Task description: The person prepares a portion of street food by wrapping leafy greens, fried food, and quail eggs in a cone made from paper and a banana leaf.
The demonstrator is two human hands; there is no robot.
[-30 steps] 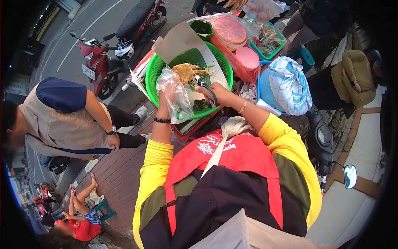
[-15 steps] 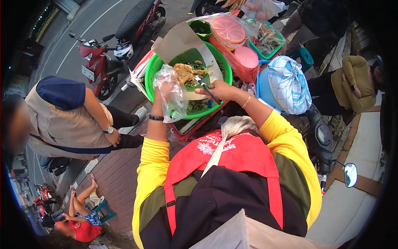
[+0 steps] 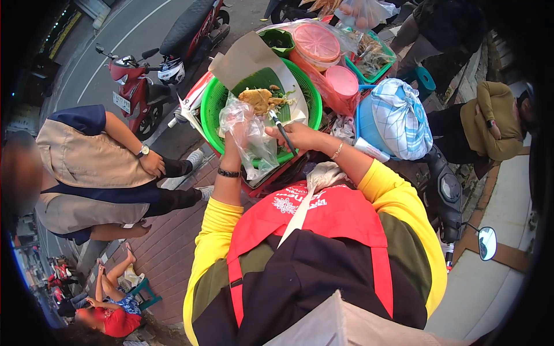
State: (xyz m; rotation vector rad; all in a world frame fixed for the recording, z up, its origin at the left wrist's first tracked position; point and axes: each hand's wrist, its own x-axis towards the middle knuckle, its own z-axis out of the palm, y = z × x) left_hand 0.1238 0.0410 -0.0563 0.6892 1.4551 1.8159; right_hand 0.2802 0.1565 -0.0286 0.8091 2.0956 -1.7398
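Note:
A green basket (image 3: 317, 109) holds brown paper (image 3: 239, 63) lined with a banana leaf (image 3: 262, 81). On the leaf lie fried pieces (image 3: 258, 100) and chopped greens. My left hand (image 3: 238, 124), covered by a clear plastic bag (image 3: 251, 153), is at the near left side of the food; its fingertips are hard to make out through the plastic. Pinched in my right hand (image 3: 294, 137) is a utensil (image 3: 281, 127) with a dark handle, its metal end beside the fried pieces.
Pink-lidded tubs (image 3: 317, 42), a green tray (image 3: 384, 63) and a blue container under checked cloth (image 3: 398, 115) stand right of the basket. People (image 3: 95, 147) stand at the left and right (image 3: 499, 118). A red scooter (image 3: 130, 86) is parked at the upper left.
My left hand has moved slightly right. The utensil's tip has shifted a little, and the fried food looks broken into pieces. A second vest-wearing person shows more at the left.

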